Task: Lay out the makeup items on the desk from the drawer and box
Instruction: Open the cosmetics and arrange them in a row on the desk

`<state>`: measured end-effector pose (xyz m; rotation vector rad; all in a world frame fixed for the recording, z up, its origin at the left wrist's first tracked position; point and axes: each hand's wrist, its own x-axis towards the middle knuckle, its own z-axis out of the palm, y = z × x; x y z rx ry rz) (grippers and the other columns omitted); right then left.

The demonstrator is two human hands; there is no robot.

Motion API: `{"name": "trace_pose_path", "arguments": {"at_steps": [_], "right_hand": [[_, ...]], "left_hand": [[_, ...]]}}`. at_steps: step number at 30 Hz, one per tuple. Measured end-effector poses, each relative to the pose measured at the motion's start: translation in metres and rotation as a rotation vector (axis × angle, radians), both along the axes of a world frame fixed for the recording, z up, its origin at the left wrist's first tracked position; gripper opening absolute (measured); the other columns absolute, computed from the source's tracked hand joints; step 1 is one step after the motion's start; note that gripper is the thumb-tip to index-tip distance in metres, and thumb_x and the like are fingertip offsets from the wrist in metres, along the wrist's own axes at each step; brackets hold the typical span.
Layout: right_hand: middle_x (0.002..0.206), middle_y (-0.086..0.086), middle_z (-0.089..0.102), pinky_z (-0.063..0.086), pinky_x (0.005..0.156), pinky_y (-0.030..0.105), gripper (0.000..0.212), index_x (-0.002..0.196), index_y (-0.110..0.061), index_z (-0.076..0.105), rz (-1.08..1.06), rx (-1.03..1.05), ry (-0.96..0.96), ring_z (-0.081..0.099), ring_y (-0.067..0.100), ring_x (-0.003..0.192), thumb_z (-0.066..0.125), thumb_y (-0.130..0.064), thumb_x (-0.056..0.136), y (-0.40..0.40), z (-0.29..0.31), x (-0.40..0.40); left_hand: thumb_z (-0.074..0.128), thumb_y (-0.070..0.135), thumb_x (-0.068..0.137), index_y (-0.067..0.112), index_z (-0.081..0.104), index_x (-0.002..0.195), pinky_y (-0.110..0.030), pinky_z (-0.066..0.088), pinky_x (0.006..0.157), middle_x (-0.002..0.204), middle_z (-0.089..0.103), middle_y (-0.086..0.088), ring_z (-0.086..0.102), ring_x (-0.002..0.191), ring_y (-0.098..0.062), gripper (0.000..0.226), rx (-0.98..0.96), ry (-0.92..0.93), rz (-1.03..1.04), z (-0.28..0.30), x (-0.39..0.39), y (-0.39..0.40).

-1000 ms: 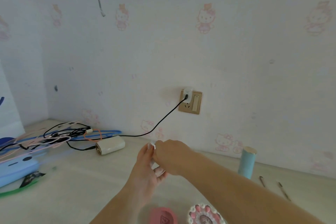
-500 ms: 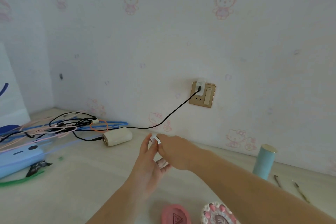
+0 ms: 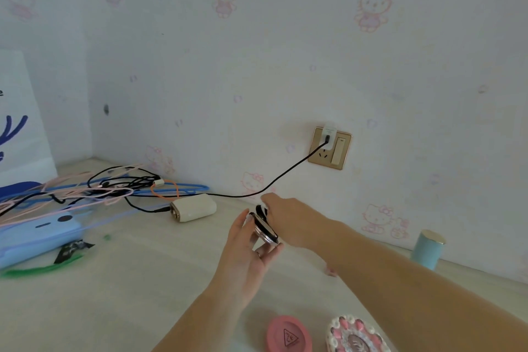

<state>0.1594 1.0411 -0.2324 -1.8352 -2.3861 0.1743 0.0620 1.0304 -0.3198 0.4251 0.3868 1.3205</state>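
Note:
A round black-and-silver compact (image 3: 265, 228) sits between my two hands above the middle of the pale desk (image 3: 137, 288). My left hand (image 3: 245, 254) cradles it from below with curled fingers. My right hand (image 3: 288, 217) reaches in from the right and grips its upper edge; the right fingertips are hidden behind the compact. A round pink compact (image 3: 288, 334) and a pink-and-white decorated round case (image 3: 357, 336) lie at the near edge. A light blue cylinder with a gold top (image 3: 427, 248) stands by the wall at the right.
A tangle of blue, pink and black cables (image 3: 108, 188) covers the back left, with a cream charger block (image 3: 193, 207) and a blue device (image 3: 37, 234). A black cord runs to the wall socket (image 3: 330, 147). A white bag (image 3: 20, 123) stands at far left.
The view has shifted left and down. The compact, mostly hidden between my hands before, now shows as a black-and-silver disc. Both hands have stayed together near the desk's middle.

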Motion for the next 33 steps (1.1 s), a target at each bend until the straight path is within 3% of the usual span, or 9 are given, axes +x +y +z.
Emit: {"name": "trace_pose_path", "arguments": {"at_steps": [4, 10, 13, 16, 18, 21, 25, 29, 33], "right_hand": [[0.108, 0.02, 0.062, 0.048, 0.082, 0.04, 0.036, 0.134, -0.014, 0.035, -0.056, 0.074, 0.02, 0.059, 0.036, 0.095, 0.033, -0.013, 0.097, 0.006, -0.001, 0.008], [0.123, 0.014, 0.058, 0.052, 0.085, 0.038, 0.046, 0.133, -0.016, 0.044, -0.237, 0.034, 0.167, 0.059, 0.032, 0.104, 0.034, 0.0, 0.091, 0.023, -0.006, 0.026], [0.126, 0.012, 0.055, 0.053, 0.086, 0.041, 0.044, 0.129, -0.012, 0.05, -0.293, -0.011, 0.185, 0.058, 0.032, 0.106, 0.031, 0.001, 0.091, 0.026, -0.013, 0.03], [0.123, 0.012, 0.058, 0.052, 0.087, 0.039, 0.041, 0.125, -0.008, 0.052, -0.314, -0.045, 0.129, 0.059, 0.031, 0.107, 0.036, 0.005, 0.089, 0.028, -0.022, 0.03], [0.121, 0.013, 0.059, 0.051, 0.088, 0.039, 0.041, 0.122, -0.006, 0.053, -0.323, -0.047, 0.111, 0.06, 0.032, 0.104, 0.036, 0.007, 0.087, 0.031, -0.027, 0.03], [0.118, 0.015, 0.06, 0.051, 0.087, 0.038, 0.041, 0.12, -0.005, 0.053, -0.326, -0.048, 0.105, 0.063, 0.033, 0.099, 0.034, 0.008, 0.087, 0.034, -0.035, 0.029], [0.117, 0.016, 0.06, 0.051, 0.087, 0.04, 0.04, 0.121, -0.006, 0.052, -0.326, -0.048, 0.124, 0.063, 0.035, 0.099, 0.033, 0.006, 0.087, 0.038, -0.045, 0.032], [0.116, 0.015, 0.061, 0.052, 0.086, 0.039, 0.044, 0.119, -0.006, 0.055, -0.341, -0.064, 0.129, 0.063, 0.034, 0.098, 0.035, 0.01, 0.083, 0.041, -0.053, 0.032], [0.125, 0.011, 0.056, 0.05, 0.089, 0.037, 0.05, 0.128, -0.014, 0.051, -0.365, -0.064, 0.176, 0.059, 0.033, 0.105, 0.034, 0.006, 0.085, 0.044, -0.059, 0.034]], "left_hand": [[0.051, 0.026, 0.095, 0.023, 0.056, 0.117, -0.048, 0.05, 0.088, 0.118, 0.061, -0.017, 0.063, 0.098, -0.034, 0.022, -0.035, 0.043, -0.034, 0.0, -0.005, 0.006], [0.042, 0.017, 0.1, 0.019, 0.059, 0.111, -0.042, 0.055, 0.065, 0.106, 0.064, -0.012, 0.065, 0.09, -0.03, 0.02, -0.164, 0.287, 0.072, -0.008, -0.023, 0.012], [0.054, 0.024, 0.095, 0.013, 0.062, 0.107, -0.035, 0.057, 0.07, 0.105, 0.065, -0.011, 0.067, 0.087, -0.023, 0.019, -0.088, 0.589, 0.095, -0.013, -0.026, 0.015], [0.071, 0.038, 0.078, 0.019, 0.062, 0.102, -0.015, 0.05, 0.072, 0.095, 0.062, -0.002, 0.062, 0.08, -0.014, 0.032, 0.163, 1.182, 0.151, -0.019, -0.027, 0.018], [0.08, 0.04, 0.065, 0.015, 0.058, 0.093, -0.018, 0.048, 0.069, 0.085, 0.059, -0.007, 0.059, 0.078, -0.021, 0.043, 0.371, 1.453, 0.128, -0.023, -0.027, 0.017], [0.079, 0.041, 0.067, 0.002, 0.05, 0.113, -0.041, 0.043, 0.091, 0.109, 0.056, -0.017, 0.052, 0.106, -0.034, 0.067, 0.442, 1.682, 0.145, -0.03, -0.027, 0.022], [0.069, 0.053, 0.074, 0.013, 0.033, 0.142, -0.035, 0.033, 0.106, 0.139, 0.046, -0.001, 0.035, 0.133, -0.026, 0.087, 0.463, 1.897, 0.168, -0.04, -0.031, 0.029], [0.062, 0.061, 0.076, 0.02, 0.025, 0.147, -0.033, 0.027, 0.109, 0.146, 0.04, 0.005, 0.028, 0.138, -0.021, 0.091, 0.468, 2.028, 0.191, -0.047, -0.032, 0.032], [0.061, 0.063, 0.074, 0.021, 0.03, 0.142, -0.033, 0.033, 0.103, 0.139, 0.048, 0.006, 0.036, 0.132, -0.022, 0.086, 0.461, 2.06, 0.22, -0.048, -0.03, 0.035]]}}
